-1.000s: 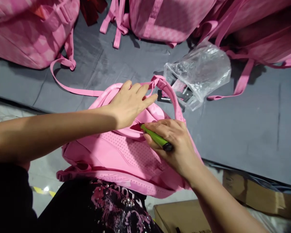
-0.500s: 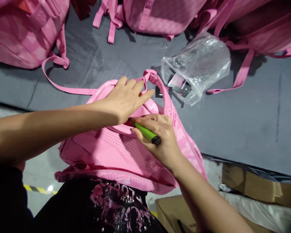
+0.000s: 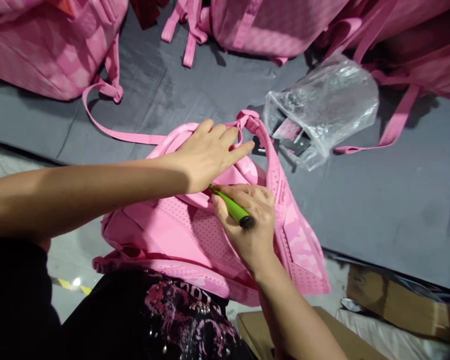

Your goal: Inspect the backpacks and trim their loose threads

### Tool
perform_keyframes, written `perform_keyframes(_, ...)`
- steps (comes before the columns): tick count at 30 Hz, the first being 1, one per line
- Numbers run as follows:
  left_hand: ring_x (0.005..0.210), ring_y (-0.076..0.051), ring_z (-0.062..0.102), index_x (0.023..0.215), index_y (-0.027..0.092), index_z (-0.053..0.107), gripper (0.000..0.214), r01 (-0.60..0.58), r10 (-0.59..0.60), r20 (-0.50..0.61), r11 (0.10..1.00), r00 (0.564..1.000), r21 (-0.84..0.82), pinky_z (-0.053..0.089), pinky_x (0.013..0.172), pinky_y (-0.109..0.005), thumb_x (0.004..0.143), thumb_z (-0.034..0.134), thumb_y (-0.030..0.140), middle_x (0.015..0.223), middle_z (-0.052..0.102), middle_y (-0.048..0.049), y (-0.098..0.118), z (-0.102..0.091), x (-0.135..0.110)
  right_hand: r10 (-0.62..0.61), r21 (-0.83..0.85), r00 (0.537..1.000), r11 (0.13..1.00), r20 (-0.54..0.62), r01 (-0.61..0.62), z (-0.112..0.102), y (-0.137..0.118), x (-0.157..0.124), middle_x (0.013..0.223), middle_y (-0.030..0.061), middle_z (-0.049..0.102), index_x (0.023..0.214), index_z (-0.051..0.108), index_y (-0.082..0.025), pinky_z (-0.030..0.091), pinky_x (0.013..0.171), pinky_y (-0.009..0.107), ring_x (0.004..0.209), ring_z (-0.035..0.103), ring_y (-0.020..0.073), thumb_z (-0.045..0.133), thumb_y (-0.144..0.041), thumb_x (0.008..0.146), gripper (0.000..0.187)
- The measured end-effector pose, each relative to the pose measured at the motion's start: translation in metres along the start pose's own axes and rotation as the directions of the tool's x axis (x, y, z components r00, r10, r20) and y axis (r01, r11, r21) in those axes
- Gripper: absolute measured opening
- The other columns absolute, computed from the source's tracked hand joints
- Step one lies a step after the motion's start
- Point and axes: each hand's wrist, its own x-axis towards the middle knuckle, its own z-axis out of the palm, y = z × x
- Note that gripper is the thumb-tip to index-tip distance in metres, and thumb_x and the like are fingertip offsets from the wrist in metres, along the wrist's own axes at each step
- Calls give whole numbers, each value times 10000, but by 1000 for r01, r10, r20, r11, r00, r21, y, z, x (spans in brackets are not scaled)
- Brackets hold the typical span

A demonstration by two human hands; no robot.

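Note:
A pink backpack (image 3: 180, 235) lies back-side up at the table's near edge, its lower part against my lap. My left hand (image 3: 210, 152) rests flat on its top near the shoulder straps (image 3: 273, 165), fingers stretched out. My right hand (image 3: 247, 220) is closed around a green pen-like tool with a black end (image 3: 232, 209). The tool's tip points under my left palm at the bag's upper seam; the tip itself is hidden.
A clear plastic bag (image 3: 322, 107) with dark tags inside lies just beyond the backpack on the grey table cover (image 3: 397, 200). More pink backpacks (image 3: 52, 45) line the far side, straps trailing. Cardboard boxes (image 3: 397, 305) stand below the table edge at right.
My right hand and the green tool have slid slightly left along the bag's upper seam. The view has shifted a little. My left hand stays flat on the bag.

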Motion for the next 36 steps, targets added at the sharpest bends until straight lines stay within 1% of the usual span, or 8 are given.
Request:
perform_keyframes(9, 1344, -379, 393, 1576, 274, 188, 813, -25, 25, -7, 1000, 1000, -6, 259, 1092, -512, 878, 603, 246, 1511, 411, -124, -3, 2, -1, 27, 17, 999, 999, 39, -28, 0, -1, 3, 810, 24, 757, 888, 739, -203, 441, 864, 406, 764, 679, 199, 646, -286, 917, 129)
perform_keyframes(15, 1323, -347, 429, 1571, 218, 200, 791, -49, 49, -13, 998, 999, 34, 312, 1065, -465, 884, 594, 223, 1492, 426, -174, -5, 1, -5, 63, 39, 998, 997, -20, -62, 7, -3, 0, 866, 29, 778, 946, 751, -204, 420, 855, 394, 819, 696, 207, 631, -342, 938, 183)
perform_keyframes(19, 1426, -399, 306, 1602, 269, 81, 971, -50, 51, -32, 998, 998, 35, 232, 1132, -547, 833, 674, 265, 1613, 260, -174, -9, -4, -13, 62, 42, 997, 997, -42, -61, 4, -3, -3, 843, 28, 777, 953, 757, -193, 397, 838, 393, 801, 692, 205, 628, -335, 940, 193)
perform_keyframes(21, 1466, -442, 215, 1604, 317, -22, 1103, -11, 11, 16, 1000, 1000, 19, 193, 1143, -608, 798, 731, 323, 1663, 140, -166, -13, -10, -21, 66, 48, 996, 997, -55, -63, 3, -5, -4, 837, 30, 777, 958, 763, -192, 385, 834, 394, 797, 689, 206, 633, -337, 938, 196)
perform_keyframes(24, 1471, -467, 178, 1579, 336, -174, 1242, 95, -92, 138, 995, 986, -14, 249, 1115, -640, 769, 766, 384, 1678, 56, -185, -16, -20, -31, 72, 129, 996, 989, -54, -65, 10, -11, -2, 861, 29, 780, 954, 771, -214, 380, 845, 393, 820, 693, 205, 644, -349, 931, 187)
perform_keyframes(28, 1469, -456, 187, 1577, 304, -195, 1297, 208, -212, 221, 977, 952, 44, 366, 1066, -603, 741, 794, 378, 1678, 17, -211, -8, -23, -32, 84, 221, 993, 973, -88, -63, 28, -16, 1, 882, 24, 783, 931, 768, -231, 382, 882, 398, 877, 703, 208, 652, -360, 922, 174)
perform_keyframes(31, 1428, -450, 263, 1591, 275, -159, 1316, 251, -271, 179, 959, 946, 129, 418, 1032, -578, 711, 817, 339, 1663, 79, -231, 0, -21, -27, 84, 264, 991, 963, -102, -55, 34, -14, -1, 902, 25, 786, 981, 763, -232, 385, 894, 407, 891, 707, 211, 657, -347, 918, 169)
perform_keyframes(36, 1235, -367, 460, 1607, 252, -93, 1224, 180, -220, 209, 964, 953, 195, 490, 936, -465, 714, 743, 234, 1480, 421, -215, -9, -23, -21, 99, 335, 995, 939, -34, -82, 15, -18, -8, 819, 9, 780, 929, 772, -237, 403, 859, 414, 758, 691, 192, 668, -313, 897, 133)
